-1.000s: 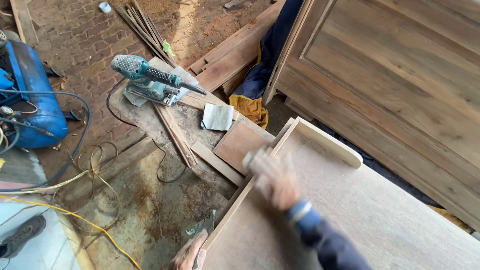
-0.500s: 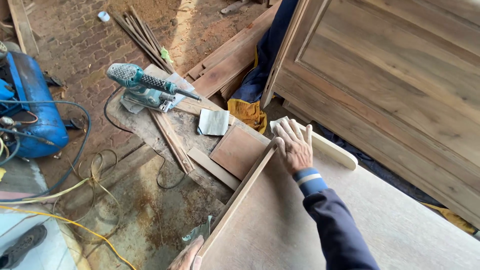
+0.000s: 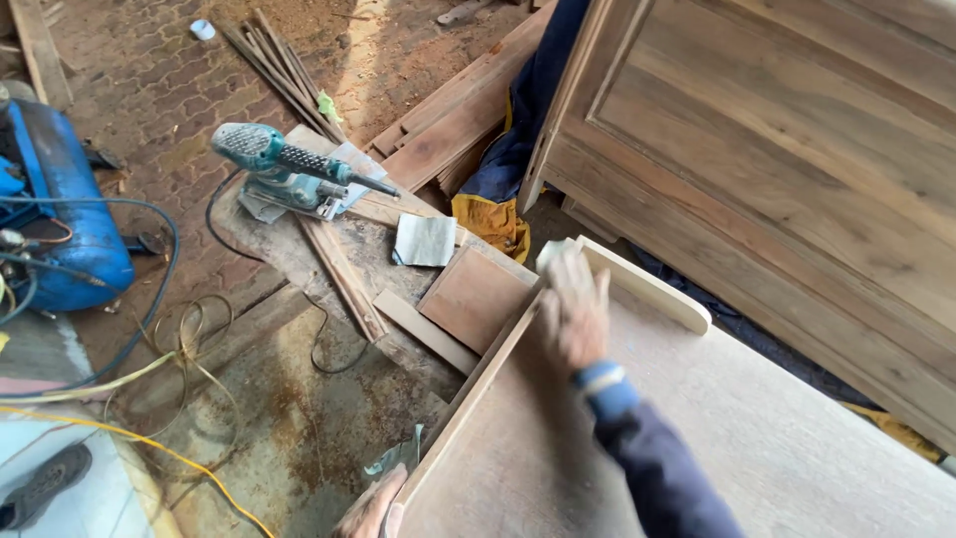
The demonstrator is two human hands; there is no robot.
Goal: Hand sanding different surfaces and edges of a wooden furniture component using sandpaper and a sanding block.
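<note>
Right hand pressing a pale sanding pad at the corner of a wooden panel

The right hand [image 3: 576, 317], blurred, lies flat with fingers together over a pale pad [image 3: 554, 254] at the panel's [image 3: 697, 428] far corner, beside its raised edge strip [image 3: 468, 399]. The left hand [image 3: 373, 510] grips that strip at about 7 o'clock, fingers curled round it. On the tabletop [image 3: 289, 249] at 10 o'clock rests a teal power sander [image 3: 284, 169].

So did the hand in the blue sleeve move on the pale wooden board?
Yes. The right hand was halfway down the thin wooden edge strip and has slid up to the corner by the rounded end piece.
</note>
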